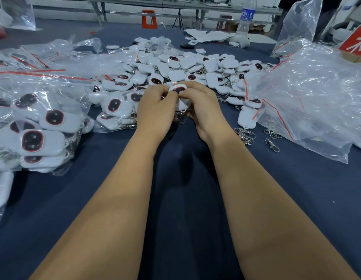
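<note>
A small white plastic fob (179, 91) with a dark red-rimmed oval face is held between both hands above the dark blue table (175, 199). My left hand (153, 110) pinches its left side with curled fingers. My right hand (203, 110) grips its right side and underside. A metal clasp (180, 118) hangs below the fob, between the hands. How the fingers lie under the fob is hidden.
A heap of loose white fobs (175, 69) lies just beyond the hands. Filled zip bags of fobs (40, 126) sit at the left, and crumpled clear bags (309, 93) at the right. Loose metal clasps (246, 135) lie right of my right wrist. A water bottle (246, 17) stands far back.
</note>
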Demonstrator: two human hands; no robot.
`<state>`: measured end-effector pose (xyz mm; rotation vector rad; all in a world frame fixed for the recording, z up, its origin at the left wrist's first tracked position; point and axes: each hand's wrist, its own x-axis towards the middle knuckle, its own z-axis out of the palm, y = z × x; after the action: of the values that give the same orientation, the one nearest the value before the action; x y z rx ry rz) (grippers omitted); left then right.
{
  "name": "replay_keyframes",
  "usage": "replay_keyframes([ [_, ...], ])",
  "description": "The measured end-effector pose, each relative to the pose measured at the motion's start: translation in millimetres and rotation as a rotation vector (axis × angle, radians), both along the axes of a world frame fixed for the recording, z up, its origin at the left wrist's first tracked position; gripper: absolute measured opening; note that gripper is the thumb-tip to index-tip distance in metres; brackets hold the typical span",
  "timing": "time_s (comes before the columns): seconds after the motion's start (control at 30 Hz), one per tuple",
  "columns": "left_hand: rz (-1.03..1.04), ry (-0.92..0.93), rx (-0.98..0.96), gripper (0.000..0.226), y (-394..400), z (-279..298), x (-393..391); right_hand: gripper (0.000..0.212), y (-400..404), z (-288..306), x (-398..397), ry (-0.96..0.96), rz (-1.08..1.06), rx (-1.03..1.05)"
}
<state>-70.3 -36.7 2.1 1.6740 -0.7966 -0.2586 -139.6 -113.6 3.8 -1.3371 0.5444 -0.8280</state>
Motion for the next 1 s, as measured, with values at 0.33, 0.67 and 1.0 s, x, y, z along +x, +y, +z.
replay_keyframes([
  [0.33, -0.005, -0.017, -0.041, 0.023, 0, 1, 0, 0.025, 0, 0, 0, 0.050, 0.013, -0.021],
  [0.67, 0.078, -0.203, -0.014, 0.037, -4, -8, 6, 0.017, -12, 2, -1, -0.167, -0.265, 0.204],
  [1.0, 0.243, -0.216, -0.005, 0.036, 1, -3, 5, 0.024, -4, 7, 2, -0.505, -0.057, 0.521],
])
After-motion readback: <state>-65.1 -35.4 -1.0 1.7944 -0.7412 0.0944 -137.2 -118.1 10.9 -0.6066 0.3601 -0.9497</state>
